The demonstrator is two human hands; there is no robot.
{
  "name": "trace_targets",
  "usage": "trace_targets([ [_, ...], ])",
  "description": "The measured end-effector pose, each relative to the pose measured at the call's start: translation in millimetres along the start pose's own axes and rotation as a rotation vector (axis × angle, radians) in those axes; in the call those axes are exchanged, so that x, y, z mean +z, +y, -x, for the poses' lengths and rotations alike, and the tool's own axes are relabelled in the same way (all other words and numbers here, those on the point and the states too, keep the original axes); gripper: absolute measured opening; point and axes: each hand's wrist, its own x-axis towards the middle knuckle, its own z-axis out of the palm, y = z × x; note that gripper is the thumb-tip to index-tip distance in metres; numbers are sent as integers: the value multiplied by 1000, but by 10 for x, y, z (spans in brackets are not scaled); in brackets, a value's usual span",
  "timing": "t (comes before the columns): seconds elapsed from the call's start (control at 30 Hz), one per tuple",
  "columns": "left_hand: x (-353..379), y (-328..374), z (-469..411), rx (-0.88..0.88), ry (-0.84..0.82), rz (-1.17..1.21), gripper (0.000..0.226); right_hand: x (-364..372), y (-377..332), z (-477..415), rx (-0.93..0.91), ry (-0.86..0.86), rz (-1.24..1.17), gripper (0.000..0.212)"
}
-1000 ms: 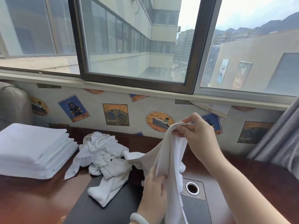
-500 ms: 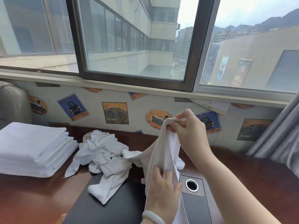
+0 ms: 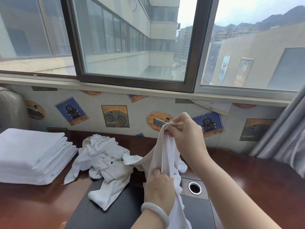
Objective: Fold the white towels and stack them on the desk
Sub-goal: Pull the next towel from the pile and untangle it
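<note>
Your right hand (image 3: pixel 186 136) pinched the towel (image 3: pixel 162 156) corner at frame centre; your left hand (image 3: pixel 159 184) gripped it lower down.

A dark-framed window (image 3: pixel 132 47) fills the upper view. Directly below it runs wallpaper (image 3: pixel 143 106) printed with bicycle, ship and locomotive labels. A grey curtain (image 3: pixel 283 138) hangs at the window's lower right, and a grey leather chair back (image 3: pixel 11 109) stands at its lower left. Well below the window, a metal-ringed cable hole (image 3: pixel 194 188) sits in a dark panel (image 3: pixel 112 212).

Bright, soft daylight from the window (image 3: pixel 132 47) at top; sharp focus, faint shadows, wide-angle bending at frame edges
</note>
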Motion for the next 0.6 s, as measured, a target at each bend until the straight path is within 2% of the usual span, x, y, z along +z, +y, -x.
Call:
trace_targets([
  [0.1,37,-59,-8,-76,-11,21,22,-45,22,-54,-3,26,-27,9],
  [0.2,63,-51,43,75,184,197,19,-108,35,-120,-15,51,-32,10],
  [0.27,103,-32,99,113,245,316,17,-189,56,-187,-18,90,-52,10],
  [0.37,141,-18,177,-26,170,452,28,-378,113,-313,-4,151,-97,12],
  [0.5,7,-39,45,-93,64,529,36,-785,251,-480,35,213,-162,12],
  [0.6,-507,-146,-475,-42,242,587,18,-1255,412,-594,63,256,-282,15],
])
